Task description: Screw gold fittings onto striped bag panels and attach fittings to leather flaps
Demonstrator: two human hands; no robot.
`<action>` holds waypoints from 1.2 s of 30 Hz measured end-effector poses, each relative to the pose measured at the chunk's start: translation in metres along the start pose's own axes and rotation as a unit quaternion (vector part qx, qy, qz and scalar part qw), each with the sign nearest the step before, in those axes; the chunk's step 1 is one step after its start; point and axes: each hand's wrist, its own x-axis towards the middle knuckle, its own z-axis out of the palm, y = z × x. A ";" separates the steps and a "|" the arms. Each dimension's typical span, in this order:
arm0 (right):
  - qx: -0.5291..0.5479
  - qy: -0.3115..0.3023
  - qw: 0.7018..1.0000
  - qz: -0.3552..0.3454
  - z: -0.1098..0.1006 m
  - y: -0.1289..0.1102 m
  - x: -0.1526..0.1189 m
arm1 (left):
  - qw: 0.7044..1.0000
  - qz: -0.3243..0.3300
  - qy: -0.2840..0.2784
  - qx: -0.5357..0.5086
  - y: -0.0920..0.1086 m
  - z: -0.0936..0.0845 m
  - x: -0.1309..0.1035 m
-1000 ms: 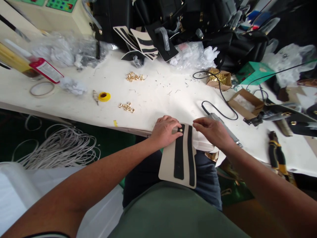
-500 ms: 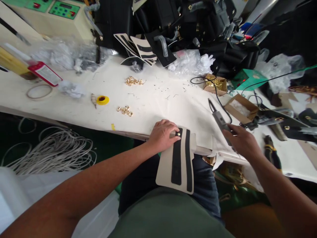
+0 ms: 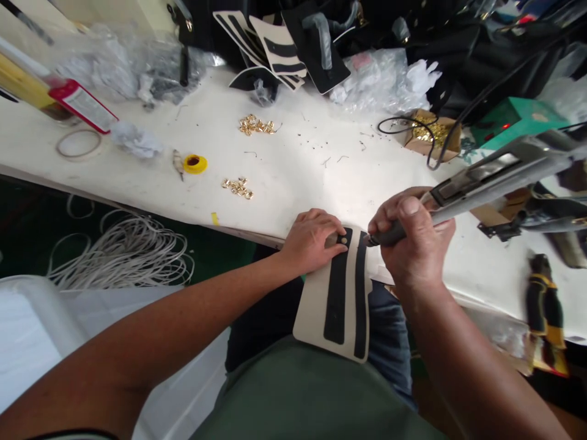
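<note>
A beige panel with black stripes (image 3: pixel 316 305) lies over the table's front edge and my lap. My left hand (image 3: pixel 312 241) presses on its upper left part, thumb and fingers bent around the dark stripe's end beside a small round metal stud (image 3: pixel 344 241). My right hand (image 3: pixel 413 229) is wrapped round a grey power screwdriver (image 3: pixel 495 177). The tool's dark tip is at the upper end of the panel's right stripe; whether it touches cannot be made out. Gold metal pieces lie in two small heaps (image 3: pixel 257 124), (image 3: pixel 238 187) on the white table.
A yellow tape roll (image 3: pixel 195 164), a red-labelled bottle (image 3: pixel 83 106) and plastic wrapping (image 3: pixel 376 76) lie on the table (image 3: pixel 293 165). A box of gold pieces (image 3: pixel 431 134) and a green box (image 3: pixel 518 122) stand right. Black-and-yellow pliers (image 3: pixel 543 305) lie at the right edge.
My right hand has lifted the tool and turned it, moving left to the panel with the tip now at its upper end. My left hand stays on the panel. The view has shifted.
</note>
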 end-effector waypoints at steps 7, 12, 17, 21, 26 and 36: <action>-0.079 -0.025 0.995 -0.057 0.000 0.030 0.001 | 1.000 0.002 -0.014 -0.002 0.000 -0.003 0.001; -0.108 -0.037 0.991 -0.074 -0.002 0.038 0.001 | 1.000 0.008 -0.020 0.007 -0.001 -0.002 0.000; -0.094 -0.041 0.990 -0.094 -0.001 0.041 0.001 | 1.000 0.008 -0.018 0.012 0.000 -0.002 0.000; -0.090 -0.032 0.991 -0.091 0.000 0.042 -0.001 | 1.000 0.004 -0.015 0.012 0.001 -0.003 0.000; -0.116 -0.014 0.991 -0.067 0.002 0.040 -0.005 | 1.000 0.006 -0.012 0.011 0.001 -0.002 0.000; -0.114 -0.034 0.990 -0.070 0.002 0.042 -0.005 | 1.000 0.003 -0.020 0.011 0.001 -0.002 0.000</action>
